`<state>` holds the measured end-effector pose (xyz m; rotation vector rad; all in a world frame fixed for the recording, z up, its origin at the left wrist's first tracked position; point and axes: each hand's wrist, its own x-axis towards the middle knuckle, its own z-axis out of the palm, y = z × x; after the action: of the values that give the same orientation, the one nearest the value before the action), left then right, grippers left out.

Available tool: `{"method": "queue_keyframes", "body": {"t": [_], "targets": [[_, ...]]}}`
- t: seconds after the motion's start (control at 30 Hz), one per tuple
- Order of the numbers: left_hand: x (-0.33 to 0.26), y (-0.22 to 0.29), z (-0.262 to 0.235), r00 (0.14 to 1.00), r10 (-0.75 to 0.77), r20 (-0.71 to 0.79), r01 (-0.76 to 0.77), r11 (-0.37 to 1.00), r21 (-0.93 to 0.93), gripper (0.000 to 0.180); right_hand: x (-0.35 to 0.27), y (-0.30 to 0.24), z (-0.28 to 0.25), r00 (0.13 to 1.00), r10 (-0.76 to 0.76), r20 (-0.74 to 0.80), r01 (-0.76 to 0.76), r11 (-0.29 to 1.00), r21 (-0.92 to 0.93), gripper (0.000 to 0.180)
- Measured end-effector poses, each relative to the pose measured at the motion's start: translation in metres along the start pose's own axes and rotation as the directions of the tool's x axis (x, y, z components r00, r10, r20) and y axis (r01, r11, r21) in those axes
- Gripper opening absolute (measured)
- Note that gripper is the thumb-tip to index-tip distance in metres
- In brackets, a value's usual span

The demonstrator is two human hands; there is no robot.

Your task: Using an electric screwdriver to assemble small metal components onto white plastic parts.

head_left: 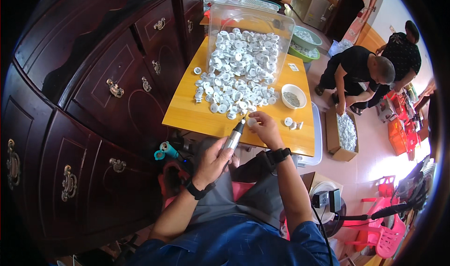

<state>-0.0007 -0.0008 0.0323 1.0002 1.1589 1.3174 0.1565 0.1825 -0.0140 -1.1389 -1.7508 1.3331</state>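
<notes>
My left hand (211, 163) is wrapped round a silver and black electric screwdriver (233, 138), whose tip points away from me at the table's near edge. Between the fingers of my right hand (267, 129) is a small white round plastic part (251, 122), close to the screwdriver tip. Just beyond my hands spreads a heap of white plastic parts (239, 90), spilling from a clear plastic bin (248, 13) tipped toward me. To the right stands a white bowl (303, 93) of small grey pieces. A few loose white parts (288, 121) lie near my right hand.
The yellow wooden table (185, 112) has dark wooden cabinets (108, 73) along its left. Green basins (315, 40) stand beyond its right corner. On the right, a person (347, 73) bends over a cardboard box (333, 132) of white parts. Pink plastic chairs (389, 233) stand at the lower right.
</notes>
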Motion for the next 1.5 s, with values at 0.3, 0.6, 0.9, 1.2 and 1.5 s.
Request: {"method": "queue_keyframes", "body": {"t": [0.3,0.6,0.9,1.2,1.5], "targets": [[0.001,-0.008,0.003,0.994,-0.055,0.092,0.042,0.991,0.13,0.045,-0.009,0.028,-0.011,0.999,-0.043,0.02,0.027,0.864,0.503,0.011],[0.001,-0.018,0.0,0.993,-0.09,0.071,0.071,0.971,0.227,0.044,-0.019,0.02,-0.008,0.996,0.086,0.023,-0.086,0.873,0.479,0.025],[0.001,-0.012,0.002,0.993,-0.088,0.084,0.063,0.96,0.271,0.042,-0.018,0.021,-0.007,0.997,0.078,0.03,-0.083,0.883,0.462,0.023],[0.0,-0.014,0.002,0.994,-0.081,0.078,0.057,0.963,0.265,0.042,-0.021,0.02,-0.005,0.998,0.059,0.005,-0.055,0.901,0.43,0.02],[0.0,-0.015,0.002,0.994,-0.091,0.064,0.07,0.959,0.276,0.041,-0.023,0.02,-0.003,0.998,0.055,-0.014,-0.045,0.917,0.395,0.019]]}}
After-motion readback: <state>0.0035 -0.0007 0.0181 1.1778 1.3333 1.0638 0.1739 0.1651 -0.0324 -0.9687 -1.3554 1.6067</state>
